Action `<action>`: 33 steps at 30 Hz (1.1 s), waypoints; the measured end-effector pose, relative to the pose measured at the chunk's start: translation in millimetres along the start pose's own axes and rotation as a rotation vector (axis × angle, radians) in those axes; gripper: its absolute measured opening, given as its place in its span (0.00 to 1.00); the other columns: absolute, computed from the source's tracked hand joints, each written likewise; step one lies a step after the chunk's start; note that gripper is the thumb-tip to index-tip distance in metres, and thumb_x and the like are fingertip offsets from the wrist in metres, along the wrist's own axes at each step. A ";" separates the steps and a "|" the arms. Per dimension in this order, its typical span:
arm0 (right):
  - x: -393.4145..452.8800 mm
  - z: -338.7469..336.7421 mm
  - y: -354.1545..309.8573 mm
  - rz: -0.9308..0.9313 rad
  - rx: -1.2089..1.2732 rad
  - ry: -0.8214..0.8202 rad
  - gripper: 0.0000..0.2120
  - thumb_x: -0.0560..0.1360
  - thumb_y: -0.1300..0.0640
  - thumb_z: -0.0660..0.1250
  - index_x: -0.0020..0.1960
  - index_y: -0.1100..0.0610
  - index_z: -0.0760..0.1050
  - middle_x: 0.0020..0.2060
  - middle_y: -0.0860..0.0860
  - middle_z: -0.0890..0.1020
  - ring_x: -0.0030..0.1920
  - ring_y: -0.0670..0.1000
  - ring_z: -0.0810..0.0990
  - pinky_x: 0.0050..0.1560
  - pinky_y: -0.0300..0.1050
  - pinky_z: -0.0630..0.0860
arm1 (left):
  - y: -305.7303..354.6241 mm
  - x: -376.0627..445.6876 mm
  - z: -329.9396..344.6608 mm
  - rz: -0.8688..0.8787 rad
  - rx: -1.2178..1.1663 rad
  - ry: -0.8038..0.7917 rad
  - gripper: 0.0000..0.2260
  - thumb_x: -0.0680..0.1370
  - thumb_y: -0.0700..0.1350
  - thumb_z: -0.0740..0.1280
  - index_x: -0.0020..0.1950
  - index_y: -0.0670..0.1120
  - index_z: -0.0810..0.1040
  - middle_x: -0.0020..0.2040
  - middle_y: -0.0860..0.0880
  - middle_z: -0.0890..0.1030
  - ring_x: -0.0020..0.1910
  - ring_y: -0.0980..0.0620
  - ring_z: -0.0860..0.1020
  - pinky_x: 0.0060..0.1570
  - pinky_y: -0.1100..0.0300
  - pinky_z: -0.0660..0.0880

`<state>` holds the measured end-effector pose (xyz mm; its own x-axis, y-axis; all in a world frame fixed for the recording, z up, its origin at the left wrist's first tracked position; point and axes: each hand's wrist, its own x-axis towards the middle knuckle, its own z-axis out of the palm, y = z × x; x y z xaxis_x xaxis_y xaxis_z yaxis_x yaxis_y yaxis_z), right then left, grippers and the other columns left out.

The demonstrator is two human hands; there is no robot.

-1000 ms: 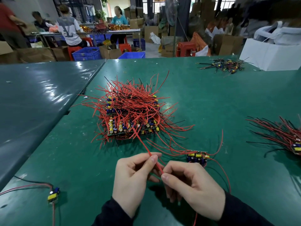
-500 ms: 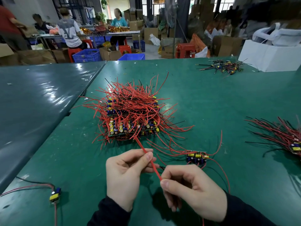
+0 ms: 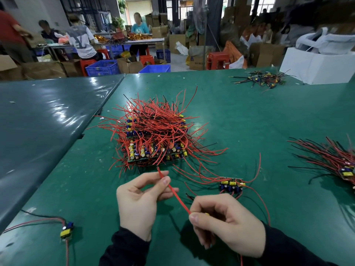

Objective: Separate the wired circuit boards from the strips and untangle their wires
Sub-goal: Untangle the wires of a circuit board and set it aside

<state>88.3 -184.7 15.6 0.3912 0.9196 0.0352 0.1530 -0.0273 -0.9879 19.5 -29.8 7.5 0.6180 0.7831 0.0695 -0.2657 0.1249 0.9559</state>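
While the left hand [image 3: 141, 202] pinches a red wire [image 3: 175, 195] between thumb and forefinger near its upper end, the right hand [image 3: 228, 224] clamps the same wire lower down, its fingers curled round the wire and a small yellow part that barely shows at the thumb. Both hands hover just above the green table [image 3: 240, 116], close to each other but not touching, with the wire stretched straight between them. Beyond them sits the main pile of wired circuit boards [image 3: 155, 139], a dense tangle of red and black leads over boards still joined in strips, with yellow and blue components along the near edge. Just right of the hands lies a short strip of boards [image 3: 231, 186] on the table, its red leads curving toward the pile. At the far right edge a fan of red and black wires [image 3: 326, 158] ends in a board. Near the left corner lies a single board [image 3: 66, 230] with red and black leads. Farther back rests a small heap of wired parts [image 3: 262, 78] beside a white box [image 3: 315, 67].
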 end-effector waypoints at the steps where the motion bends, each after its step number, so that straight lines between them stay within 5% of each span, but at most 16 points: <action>1: -0.3 0.7 -0.3 -0.002 0.004 -0.018 0.10 0.77 0.58 0.63 0.36 0.54 0.73 0.27 0.49 0.78 0.25 0.47 0.74 0.29 0.39 0.71 | 0.1 -1.5 0.7 0.001 0.009 -0.012 0.07 0.68 0.27 0.69 0.38 0.38 0.82 0.30 0.44 0.82 0.27 0.45 0.82 0.26 0.64 0.77; 18: -0.7 -0.1 1.9 0.016 0.007 -0.061 0.11 0.76 0.56 0.63 0.35 0.50 0.73 0.27 0.50 0.78 0.25 0.47 0.74 0.29 0.40 0.71 | 6.0 15.2 -17.6 0.057 -0.081 0.113 0.05 0.73 0.31 0.67 0.43 0.38 0.80 0.32 0.44 0.83 0.24 0.52 0.79 0.28 0.67 0.77; 21: 2.3 -1.1 4.8 -0.001 0.043 0.049 0.09 0.75 0.56 0.63 0.36 0.52 0.72 0.27 0.50 0.78 0.26 0.48 0.75 0.27 0.39 0.70 | 7.7 14.4 -13.3 -0.033 -0.237 0.041 0.12 0.72 0.42 0.67 0.54 0.41 0.77 0.42 0.44 0.85 0.33 0.50 0.83 0.31 0.65 0.78; 24: 4.7 -4.1 7.8 -0.038 0.089 0.196 0.09 0.74 0.55 0.63 0.36 0.55 0.72 0.28 0.52 0.78 0.26 0.50 0.75 0.26 0.39 0.70 | 7.6 10.0 -7.9 -0.174 -0.240 -0.091 0.21 0.67 0.51 0.67 0.54 0.40 0.76 0.46 0.40 0.84 0.39 0.48 0.84 0.33 0.61 0.79; 30: 6.7 -4.0 12.8 -0.024 0.059 0.188 0.08 0.74 0.55 0.62 0.38 0.54 0.74 0.28 0.52 0.79 0.27 0.50 0.76 0.27 0.37 0.70 | -6.1 -9.2 2.3 -0.239 -0.007 -0.374 0.15 0.59 0.46 0.74 0.43 0.41 0.85 0.38 0.40 0.84 0.34 0.51 0.82 0.32 0.61 0.78; 33: 6.7 -1.8 13.0 -0.011 0.039 0.166 0.08 0.75 0.55 0.63 0.37 0.51 0.75 0.28 0.51 0.78 0.27 0.49 0.75 0.28 0.37 0.70 | -8.5 -9.4 2.3 -0.161 0.071 -0.386 0.11 0.61 0.44 0.73 0.40 0.40 0.85 0.35 0.41 0.83 0.34 0.51 0.81 0.34 0.61 0.79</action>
<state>94.6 -179.6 3.2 0.5351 0.8421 0.0677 0.1239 0.0010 -0.9923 17.7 -39.7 -0.6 0.8827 0.4699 0.0064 -0.0998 0.1742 0.9796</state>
